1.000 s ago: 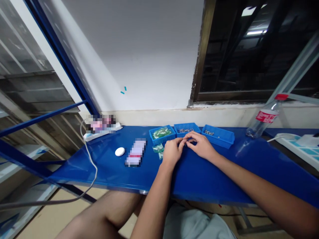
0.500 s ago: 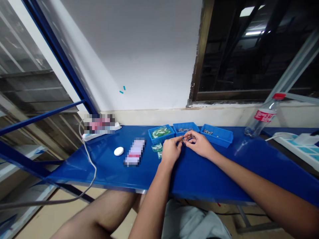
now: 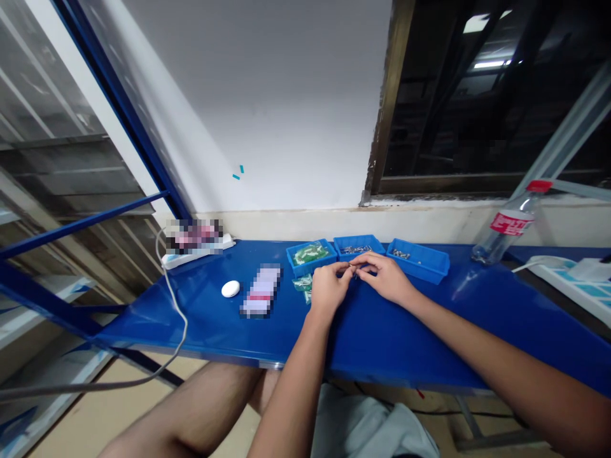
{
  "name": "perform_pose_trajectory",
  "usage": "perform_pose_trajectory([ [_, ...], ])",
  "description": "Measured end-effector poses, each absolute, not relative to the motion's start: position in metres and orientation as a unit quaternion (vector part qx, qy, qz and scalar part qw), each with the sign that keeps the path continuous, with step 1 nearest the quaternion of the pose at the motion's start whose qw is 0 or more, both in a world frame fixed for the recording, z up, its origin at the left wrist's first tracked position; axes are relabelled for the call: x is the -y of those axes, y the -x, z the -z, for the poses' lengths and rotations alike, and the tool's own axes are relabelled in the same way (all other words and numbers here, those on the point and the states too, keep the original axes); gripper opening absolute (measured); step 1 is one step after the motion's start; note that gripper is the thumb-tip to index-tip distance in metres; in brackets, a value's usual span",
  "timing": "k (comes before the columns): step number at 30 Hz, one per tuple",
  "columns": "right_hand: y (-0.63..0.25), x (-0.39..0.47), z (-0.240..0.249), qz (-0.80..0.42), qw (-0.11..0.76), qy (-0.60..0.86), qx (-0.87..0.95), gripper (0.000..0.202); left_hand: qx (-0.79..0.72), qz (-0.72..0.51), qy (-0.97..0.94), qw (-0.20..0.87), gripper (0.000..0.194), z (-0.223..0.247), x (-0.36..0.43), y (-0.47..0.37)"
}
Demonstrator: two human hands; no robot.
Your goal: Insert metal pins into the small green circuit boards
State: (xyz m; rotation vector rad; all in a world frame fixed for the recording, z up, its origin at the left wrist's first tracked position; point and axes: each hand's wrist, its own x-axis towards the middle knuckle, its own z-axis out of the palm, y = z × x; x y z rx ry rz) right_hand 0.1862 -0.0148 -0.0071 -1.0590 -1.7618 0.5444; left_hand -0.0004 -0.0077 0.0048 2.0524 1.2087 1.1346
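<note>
While a small part [image 3: 354, 270], seemingly metal, is pinched between the fingertips of the left hand [image 3: 330, 286] and right hand [image 3: 386, 278], at six o'clock from the middle blue bin [image 3: 358, 241], it is judged light, stiff and slippery, best held by its ends

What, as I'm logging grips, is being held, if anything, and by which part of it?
A tiny dark piece is pinched between the fingers of the left hand and right hand; too small to tell by which part.

3 blue bins [image 3: 422, 270] stand in the way ahead, but the tabletop [image 3: 459, 275] between them and the bottle [image 3: 510, 224] seems passable.
</note>
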Motion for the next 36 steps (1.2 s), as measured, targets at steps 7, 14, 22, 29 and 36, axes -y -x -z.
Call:
perform_pose_trajectory([
  [7, -0.1821, 0.0159, 0.0081, -0.302, 0.518, 0.454, 0.66, 0.029, -0.444, -0.441, -0.739, 0.251, 0.021, -0.0035, 0.0049, 0.0015],
  [14, -0.1806, 0.0118, 0.0124, -0.345, 0.533, 0.448, 0.63, 0.039, -0.423, -0.472, -0.715, 0.296, 0.021, -0.0026, 0.0038, 0.0002],
  [22, -0.182, 0.0132, 0.0113, -0.311, 0.58, 0.423, 0.623, 0.041, -0.367, -0.517, -0.674, 0.379, 0.017, -0.005, 0.0039, -0.0022],
  [29, -0.1846, 0.0137, 0.013, -0.273, 0.568, 0.421, 0.652, 0.032, -0.354, -0.53, -0.662, 0.396, 0.016, -0.0044, 0.0038, -0.0019],
  [36, -0.183, 0.0171, 0.009, -0.213, 0.546, 0.434, 0.685, 0.025, -0.344, -0.53, -0.659, 0.408, 0.018, -0.0042, 0.0054, -0.0036],
])
